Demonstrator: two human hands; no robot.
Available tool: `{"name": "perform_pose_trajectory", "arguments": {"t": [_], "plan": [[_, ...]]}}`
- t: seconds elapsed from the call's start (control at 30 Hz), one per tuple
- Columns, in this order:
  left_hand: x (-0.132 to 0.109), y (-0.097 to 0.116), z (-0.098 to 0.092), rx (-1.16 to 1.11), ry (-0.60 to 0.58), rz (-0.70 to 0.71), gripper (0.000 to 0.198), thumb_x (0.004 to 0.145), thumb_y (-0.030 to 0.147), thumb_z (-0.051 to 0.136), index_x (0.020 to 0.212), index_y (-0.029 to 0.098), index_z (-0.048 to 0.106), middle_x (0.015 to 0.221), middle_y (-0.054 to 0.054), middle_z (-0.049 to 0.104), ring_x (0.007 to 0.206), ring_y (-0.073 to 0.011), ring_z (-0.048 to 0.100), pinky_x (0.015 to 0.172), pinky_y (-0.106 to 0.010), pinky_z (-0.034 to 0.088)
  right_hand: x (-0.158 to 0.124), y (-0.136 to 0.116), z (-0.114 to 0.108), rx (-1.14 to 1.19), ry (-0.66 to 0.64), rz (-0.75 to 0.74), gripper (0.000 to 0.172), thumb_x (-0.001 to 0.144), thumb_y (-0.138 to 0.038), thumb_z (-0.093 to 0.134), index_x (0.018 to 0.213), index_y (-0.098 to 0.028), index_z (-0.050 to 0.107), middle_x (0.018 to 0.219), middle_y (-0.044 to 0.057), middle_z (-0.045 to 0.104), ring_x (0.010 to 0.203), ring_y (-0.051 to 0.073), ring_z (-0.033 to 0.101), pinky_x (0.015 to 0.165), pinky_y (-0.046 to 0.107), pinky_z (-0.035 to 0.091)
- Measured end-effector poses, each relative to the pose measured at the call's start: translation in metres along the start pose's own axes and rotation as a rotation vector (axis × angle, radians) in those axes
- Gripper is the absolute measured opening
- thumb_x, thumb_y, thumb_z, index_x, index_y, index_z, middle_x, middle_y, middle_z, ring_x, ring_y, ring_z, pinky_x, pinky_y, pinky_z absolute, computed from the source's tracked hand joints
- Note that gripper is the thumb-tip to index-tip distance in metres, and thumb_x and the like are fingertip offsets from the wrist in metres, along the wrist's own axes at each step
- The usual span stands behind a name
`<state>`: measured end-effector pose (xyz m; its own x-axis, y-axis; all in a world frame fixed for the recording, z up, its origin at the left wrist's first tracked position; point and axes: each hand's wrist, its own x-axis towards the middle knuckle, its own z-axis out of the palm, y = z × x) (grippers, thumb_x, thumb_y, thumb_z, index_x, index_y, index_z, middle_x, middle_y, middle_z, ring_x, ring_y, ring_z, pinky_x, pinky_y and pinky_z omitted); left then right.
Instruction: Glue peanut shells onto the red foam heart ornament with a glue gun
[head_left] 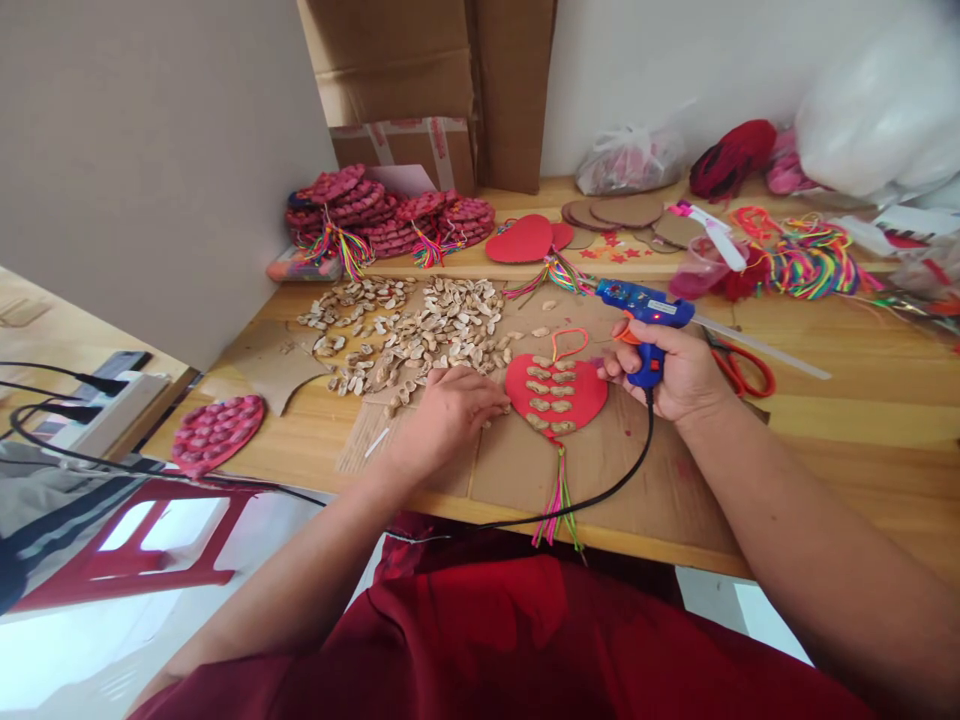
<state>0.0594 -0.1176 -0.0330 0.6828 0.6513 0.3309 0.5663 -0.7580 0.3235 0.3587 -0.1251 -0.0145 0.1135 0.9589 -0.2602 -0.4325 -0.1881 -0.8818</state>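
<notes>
My right hand (667, 370) is wrapped round the grip of a blue hot glue gun (645, 303), whose nozzle points left. A clear glue stick (765, 348) sticks out of the gun's back. Below the nozzle lies a red heart (517, 388) with peanut shells (561, 391) in two columns, an orange loop on top and a colourful tassel (559, 505) hanging below. At the heart's left edge is my left hand (457, 405), its fingers curled together; what they pinch, if anything, is hidden. Beyond that hand spreads a pile of peanut shells (457, 315).
Brown cardboard (510, 470) covers the work spot. Red-handled scissors (742, 368) lie right of my right hand. The gun's black cord (600, 503) runs left to a power strip (112, 410). Finished pink pieces (375, 215) are stacked behind; another pink piece (217, 432) lies at the left edge.
</notes>
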Motion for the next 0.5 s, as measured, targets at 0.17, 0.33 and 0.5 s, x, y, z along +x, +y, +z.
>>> {"name": "perform_pose_trajectory", "arguments": {"t": [0.17, 0.33, 0.5], "plan": [[-0.0026, 0.0008, -0.0001, -0.032, 0.017, -0.015, 0.022, 0.101, 0.017, 0.060, 0.098, 0.026, 0.079, 0.102, -0.001, 0.080, 0.100, -0.0222, 0.067, 0.093, -0.041, 0.043, -0.0005, 0.0003, 0.0001, 0.009, 0.003, 0.013, 0.015, 0.080, -0.034, 0.073, 0.080, -0.021, 0.066, 0.046, -0.005, 0.046, 0.051, 0.015, 0.055, 0.059, 0.030, 0.056], [0.0028, 0.0043, -0.0004, 0.033, -0.022, -0.038, 0.022, 0.097, 0.012, 0.062, 0.091, 0.026, 0.078, 0.092, -0.001, 0.079, 0.097, -0.0233, 0.066, 0.092, -0.042, 0.042, -0.0006, -0.0002, 0.0003, -0.009, 0.003, 0.014, 0.015, 0.079, -0.034, 0.072, 0.078, -0.021, 0.066, 0.046, -0.005, 0.047, 0.052, 0.015, 0.055, 0.057, 0.028, 0.054], [0.0050, 0.0055, -0.0026, 0.022, -0.072, -0.051, 0.016, 0.096, 0.014, 0.065, 0.095, 0.025, 0.077, 0.097, -0.002, 0.079, 0.101, -0.0247, 0.066, 0.092, -0.042, 0.044, -0.0013, -0.0003, 0.0016, -0.014, 0.011, -0.003, 0.011, 0.081, -0.031, 0.069, 0.078, -0.021, 0.064, 0.045, -0.004, 0.047, 0.051, 0.016, 0.054, 0.061, 0.032, 0.055]]}}
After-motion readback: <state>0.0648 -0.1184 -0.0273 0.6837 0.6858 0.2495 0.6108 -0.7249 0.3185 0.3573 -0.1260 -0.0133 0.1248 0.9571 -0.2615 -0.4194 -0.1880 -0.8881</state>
